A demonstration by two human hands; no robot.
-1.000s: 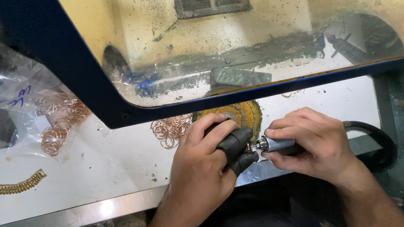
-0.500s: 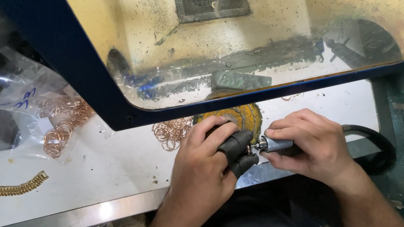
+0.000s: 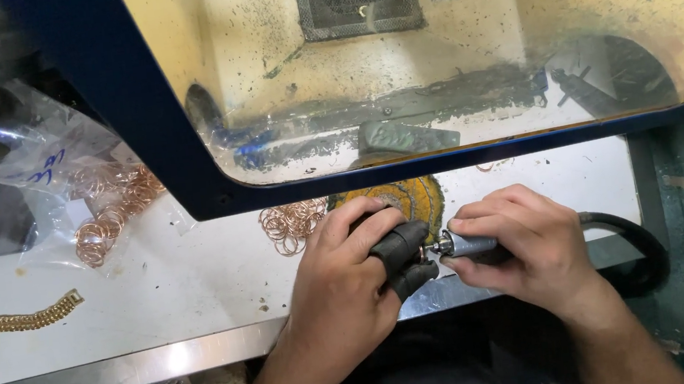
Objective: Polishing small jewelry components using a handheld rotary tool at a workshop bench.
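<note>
Left hand [image 3: 344, 289] curled tight at the front edge of the white tabletop [image 3: 200, 291], thumb and forefinger in black finger covers [image 3: 403, 249] pinched together on something too small to tell. Right hand [image 3: 522, 249] clamped around a slim grey metal rotary handpiece [image 3: 466, 245], tip meeting the black-covered fingers, thick black hose [image 3: 636, 246] trailing off past the tabletop's right edge. Just behind the hands, a round yellow buffing wheel [image 3: 410, 197], tucked under the blue-framed clear shield [image 3: 436, 123] overhanging the back of the tabletop. Beside the left hand, a loose pile of thin copper-coloured rings [image 3: 290, 223]. Open white surface to the left, reaching to a clear plastic bag of more copper rings [image 3: 103, 213] and a gold-coloured chain bracelet [image 3: 17, 319], both well apart from the hands. Little room between hands and shield.
</note>
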